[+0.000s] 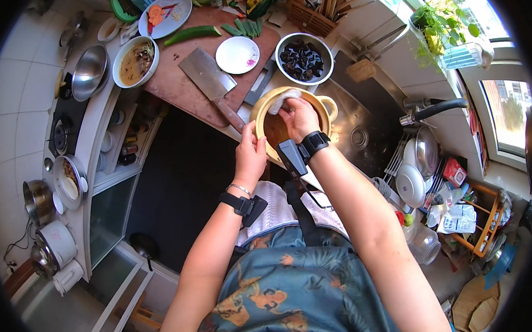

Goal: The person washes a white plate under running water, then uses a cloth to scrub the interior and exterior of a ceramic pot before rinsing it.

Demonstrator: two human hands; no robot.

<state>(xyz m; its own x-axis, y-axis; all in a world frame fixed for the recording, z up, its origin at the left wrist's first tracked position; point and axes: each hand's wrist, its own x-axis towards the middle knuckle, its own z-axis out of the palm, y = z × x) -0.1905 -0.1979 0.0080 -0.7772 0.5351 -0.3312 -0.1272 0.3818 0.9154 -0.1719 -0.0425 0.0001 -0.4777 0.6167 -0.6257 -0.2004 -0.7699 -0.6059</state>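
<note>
A yellow two-toned pot (pixel 261 104) with a loop handle is tilted near the sink's left edge, its open mouth facing me. My left hand (pixel 250 151) grips its rim from the left, thumb on the edge. Inside the mouth, my right hand (pixel 300 118) presses a whitish cloth (pixel 285 99) against the upper inner wall. A cleaver (pixel 209 74) lies on the reddish cutting board (pixel 176 92) with its wooden handle pointing at the pot. Just above the pot stands a steel bowl (pixel 304 59) of dark pieces in liquid.
The sink basin (pixel 359 137) and a black faucet hose (pixel 441 107) are at right, with a dish rack of plates (pixel 410 185) below. A small white plate (pixel 237 54), a cucumber (pixel 192 34) and a bowl of broth (pixel 135 62) stand at upper left. A stove (pixel 61 131) is farther left.
</note>
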